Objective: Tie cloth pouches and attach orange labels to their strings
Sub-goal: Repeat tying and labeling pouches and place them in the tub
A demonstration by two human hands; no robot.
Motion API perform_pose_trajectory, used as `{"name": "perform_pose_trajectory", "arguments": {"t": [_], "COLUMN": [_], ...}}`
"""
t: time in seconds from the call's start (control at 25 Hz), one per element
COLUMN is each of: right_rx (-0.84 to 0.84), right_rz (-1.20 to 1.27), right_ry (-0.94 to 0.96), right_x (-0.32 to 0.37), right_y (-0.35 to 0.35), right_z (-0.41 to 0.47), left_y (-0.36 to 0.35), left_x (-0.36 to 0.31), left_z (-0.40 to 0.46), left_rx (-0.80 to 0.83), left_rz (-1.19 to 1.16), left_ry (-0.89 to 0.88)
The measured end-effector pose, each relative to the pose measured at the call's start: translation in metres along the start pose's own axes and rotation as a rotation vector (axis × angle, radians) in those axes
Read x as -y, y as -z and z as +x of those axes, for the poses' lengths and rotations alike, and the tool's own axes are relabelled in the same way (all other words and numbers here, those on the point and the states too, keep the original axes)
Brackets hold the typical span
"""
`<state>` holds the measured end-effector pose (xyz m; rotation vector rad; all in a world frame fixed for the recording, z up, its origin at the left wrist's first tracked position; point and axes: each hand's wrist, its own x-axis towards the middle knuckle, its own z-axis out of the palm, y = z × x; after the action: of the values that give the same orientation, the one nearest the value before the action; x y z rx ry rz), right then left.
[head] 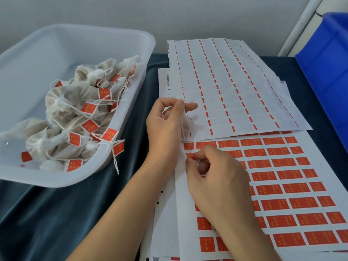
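Two bare forearms reach in from the near edge, with no sleeves, watch, bracelet or gloves showing on either. The left hand and the right hand wear no rings, and the fingernails are short and unpainted.

My right hand covers several orange labels; whether my fingertips grip one, can't tell. Label print too small to read. Pouch mostly hidden behind my left hand. Blue bin cropped at frame edge.
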<state>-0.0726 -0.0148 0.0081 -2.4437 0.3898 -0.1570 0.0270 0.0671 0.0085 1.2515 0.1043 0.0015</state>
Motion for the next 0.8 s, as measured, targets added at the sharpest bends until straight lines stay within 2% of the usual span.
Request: {"name": "perform_pose_trajectory", "arguments": {"t": [0.52, 0.8], "right_rx": [0.286, 0.218], "right_rz": [0.110, 0.047], "right_ry": [-0.040, 0.038], "right_x": [-0.016, -0.020], "right_y": [0.022, 0.021], "right_z": [0.030, 0.023], "left_y": [0.000, 0.000], "left_x": [-0.002, -0.002], "left_z": [-0.001, -0.001], "left_rx": [-0.005, -0.008], "left_rz": [0.038, 0.025], "left_ry": [0.011, 0.018]}}
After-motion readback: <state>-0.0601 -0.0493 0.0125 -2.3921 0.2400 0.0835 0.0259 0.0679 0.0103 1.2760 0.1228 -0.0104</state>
